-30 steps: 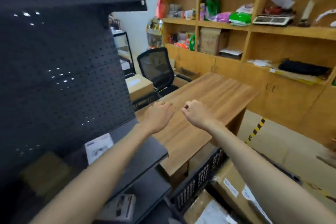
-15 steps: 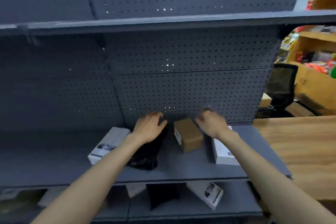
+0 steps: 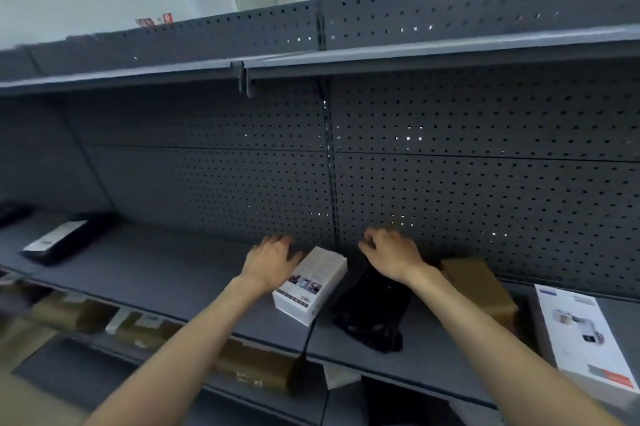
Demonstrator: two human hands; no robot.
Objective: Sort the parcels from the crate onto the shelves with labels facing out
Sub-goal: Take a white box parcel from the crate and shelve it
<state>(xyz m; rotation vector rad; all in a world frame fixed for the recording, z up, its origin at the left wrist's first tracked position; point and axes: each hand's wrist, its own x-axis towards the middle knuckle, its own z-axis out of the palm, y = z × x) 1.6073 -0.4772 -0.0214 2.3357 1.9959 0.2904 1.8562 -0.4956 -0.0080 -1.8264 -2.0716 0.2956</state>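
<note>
**Both hands over mid shelf, nothing gripped**

Left hand (image 3: 272, 259) hovers at the back of the grey shelf (image 3: 166, 270), just left of a white box (image 3: 311, 283), fingers loosely curled, holding nothing; whether it touches the box edge is unclear. Right hand (image 3: 393, 254) sits above a black bag parcel (image 3: 372, 315), fingers bent and spread, empty too, apparently not clamped on the bag. White box lies flat and skewed, printed face up, so its label probably isn't facing out properly; judged next step is squaring it. Brown carton (image 3: 481, 287) rests right of the bag against the pegboard back (image 3: 485, 190). Larger white box (image 3: 585, 335) lies flat at far right near the shelf front. Dark flat parcel with white label (image 3: 59, 240) lies far left, well apart. More brown parcels (image 3: 249, 366) on the lower shelf, blurred. Crate not in view. Sorting looks partway done.
</note>
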